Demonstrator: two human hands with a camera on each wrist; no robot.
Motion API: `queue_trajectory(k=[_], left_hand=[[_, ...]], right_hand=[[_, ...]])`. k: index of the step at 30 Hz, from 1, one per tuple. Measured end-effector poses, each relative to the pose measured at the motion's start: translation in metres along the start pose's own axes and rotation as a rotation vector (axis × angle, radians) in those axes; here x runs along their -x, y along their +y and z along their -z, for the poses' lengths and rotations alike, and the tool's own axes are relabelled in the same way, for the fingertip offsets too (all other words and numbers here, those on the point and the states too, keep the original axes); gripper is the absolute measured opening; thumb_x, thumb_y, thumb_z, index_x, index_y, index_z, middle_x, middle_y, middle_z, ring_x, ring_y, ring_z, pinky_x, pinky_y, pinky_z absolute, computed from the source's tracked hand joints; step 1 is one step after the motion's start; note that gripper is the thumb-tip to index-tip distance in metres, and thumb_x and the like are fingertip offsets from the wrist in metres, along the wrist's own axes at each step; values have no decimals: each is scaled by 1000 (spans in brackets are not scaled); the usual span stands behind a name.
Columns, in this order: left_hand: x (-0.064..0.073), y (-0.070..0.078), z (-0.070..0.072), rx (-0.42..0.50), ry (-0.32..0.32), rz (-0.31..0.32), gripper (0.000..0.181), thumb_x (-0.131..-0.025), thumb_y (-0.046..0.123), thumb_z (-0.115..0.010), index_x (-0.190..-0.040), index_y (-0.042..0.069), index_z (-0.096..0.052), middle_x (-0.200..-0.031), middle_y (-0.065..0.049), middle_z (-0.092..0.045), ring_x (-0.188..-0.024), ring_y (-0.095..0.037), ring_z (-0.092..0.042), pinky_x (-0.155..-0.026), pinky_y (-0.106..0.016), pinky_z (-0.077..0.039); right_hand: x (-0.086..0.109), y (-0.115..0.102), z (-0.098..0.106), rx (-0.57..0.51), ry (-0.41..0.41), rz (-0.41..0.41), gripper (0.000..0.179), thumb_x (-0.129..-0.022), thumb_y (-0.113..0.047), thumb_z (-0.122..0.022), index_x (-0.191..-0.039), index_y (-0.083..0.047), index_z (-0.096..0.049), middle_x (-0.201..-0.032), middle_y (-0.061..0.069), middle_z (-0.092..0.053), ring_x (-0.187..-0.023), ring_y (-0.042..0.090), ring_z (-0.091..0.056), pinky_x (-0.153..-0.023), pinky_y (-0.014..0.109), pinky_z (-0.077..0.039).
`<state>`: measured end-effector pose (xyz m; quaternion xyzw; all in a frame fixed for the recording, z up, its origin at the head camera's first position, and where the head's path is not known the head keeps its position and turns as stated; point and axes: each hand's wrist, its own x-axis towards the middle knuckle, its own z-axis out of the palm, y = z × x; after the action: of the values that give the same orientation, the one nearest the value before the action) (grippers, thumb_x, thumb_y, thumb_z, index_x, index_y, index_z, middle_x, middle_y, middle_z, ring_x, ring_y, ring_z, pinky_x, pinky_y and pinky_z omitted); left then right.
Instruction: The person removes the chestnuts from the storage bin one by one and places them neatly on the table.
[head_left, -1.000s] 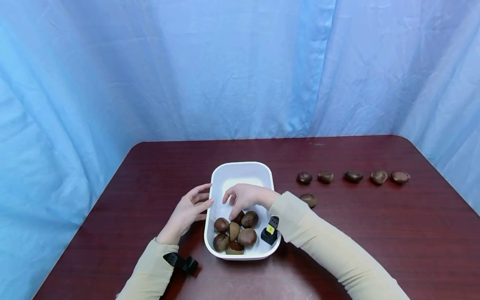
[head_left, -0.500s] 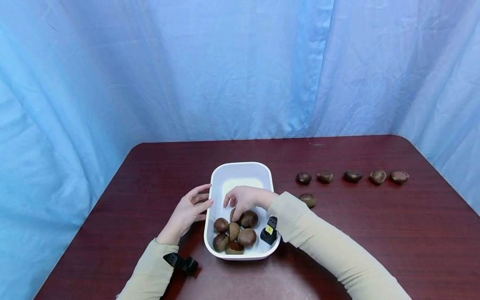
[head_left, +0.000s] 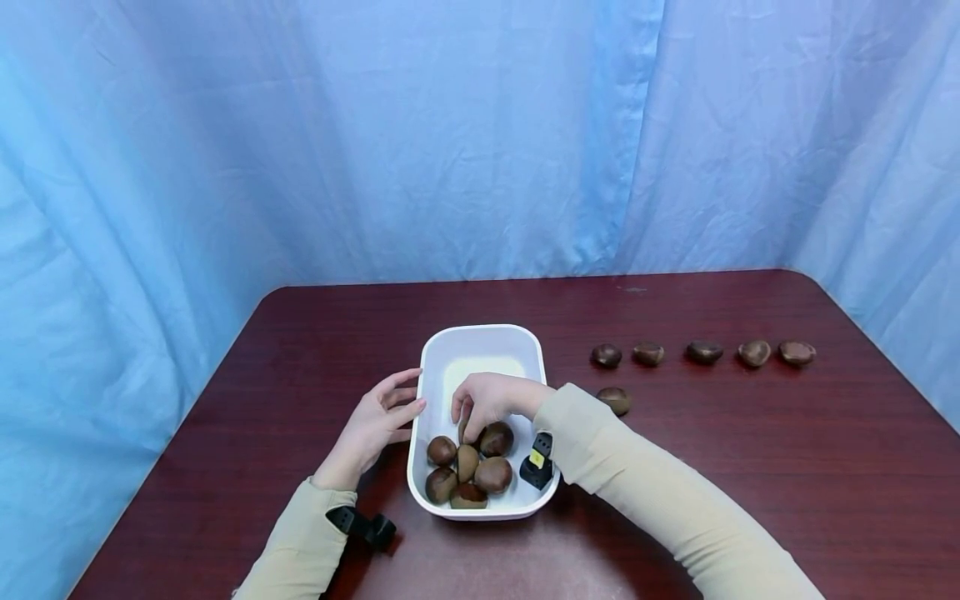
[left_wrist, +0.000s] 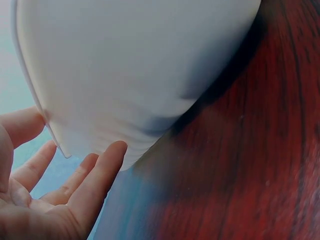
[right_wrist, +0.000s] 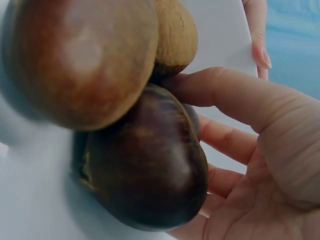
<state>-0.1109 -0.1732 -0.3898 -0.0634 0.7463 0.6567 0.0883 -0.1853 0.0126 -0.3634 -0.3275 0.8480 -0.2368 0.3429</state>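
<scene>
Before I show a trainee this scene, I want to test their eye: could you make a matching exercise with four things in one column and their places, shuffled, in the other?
Things:
1. left hand
2. right hand
3. row of five chestnuts
4. blue curtain

Places:
A. hanging beyond the table
B. reaching into the white tray
C. on the table, right of the white tray
D. at the white tray's outer left side

Pairs: 1-D, 2-B, 3-C, 4-A

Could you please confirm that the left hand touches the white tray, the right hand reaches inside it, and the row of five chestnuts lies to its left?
Not quite: the head view shows the row of five chestnuts right of the white tray; the left hand touches it and the right hand reaches inside.
</scene>
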Motion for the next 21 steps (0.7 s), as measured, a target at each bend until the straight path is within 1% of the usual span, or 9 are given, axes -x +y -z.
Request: queue_trajectory(k=[3, 8, 12, 17, 21], left_hand=[[0, 0, 0, -3, 3, 1, 50, -94, 7, -58, -141, 11, -42, -131, -23, -52, -100, -21, -62, -76, -36, -56], [0, 1, 0, -11, 5, 0, 50, -94, 8, -58, -141, 11, -42, -131, -23, -52, -101, -22, -62, -76, -37, -56], [0, 3, 0, -4, 4, 3, 50, -94, 8, -58, -141, 12, -42, -131, -23, -52, -100, -20, -62, -76, -37, -56], [0, 3, 0, 2, 1, 11, 50, -94, 7, -57, -141, 12, -42, -131, -23, -51, -98, -18, -63, -76, -37, -56], [0, 1, 0, -1, 5, 13, 50, -94, 7, -57, -141, 12, -42, -131, -24, -52, -99, -20, -63, -76, -37, -56]], right_hand=[[0, 1, 0, 7, 5, 9, 16, -72, -3, -74, -82, -11, -66, -80, -3, -66, -73, 8, -54, -68, 19, -43], [0, 2, 1, 53, 13, 42, 16, -71, -3, -75, -78, -13, -65, -74, -6, -59, -70, 8, -50, -65, 19, -40], [0, 3, 3, 58, 26, 74, 15, -71, -2, -74, -78, -11, -64, -72, -5, -59, -68, 8, -49, -64, 19, -40], [0, 3, 6, -27, 71, 85, 14, -73, -5, -74, -82, -10, -64, -74, -3, -59, -66, 10, -49, -61, 20, -40], [1, 0, 9, -117, 101, 70, 14, -76, -7, -74, -85, -9, -64, -75, -1, -56, -64, 11, -51, -57, 21, -45]])
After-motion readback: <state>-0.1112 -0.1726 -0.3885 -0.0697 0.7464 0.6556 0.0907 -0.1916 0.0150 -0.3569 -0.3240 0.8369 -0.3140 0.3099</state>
